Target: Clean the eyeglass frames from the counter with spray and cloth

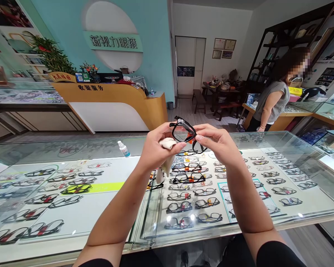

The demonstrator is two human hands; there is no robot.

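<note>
A pair of black-framed eyeglasses point(184, 130) is held up above the glass display case. My left hand point(157, 146) is closed, gripping a pale cleaning cloth point(167, 144) and steadying the near lens rim. The cloth's lower end hangs below that hand. My right hand point(215, 142) pinches the glasses around the middle of the frame, with the second lens hanging below its fingers. A small white spray bottle point(124, 149) with a blue label stands on the glass to the left of my hands.
Rows of eyeglasses point(207, 202) lie inside the glass display case point(144, 237) beneath my arms. A wooden reception counter point(111, 92) stands beyond it. At the right, a person in a grey top point(274, 100) stands by another counter. A wooden table and benches point(199, 100) are at the back.
</note>
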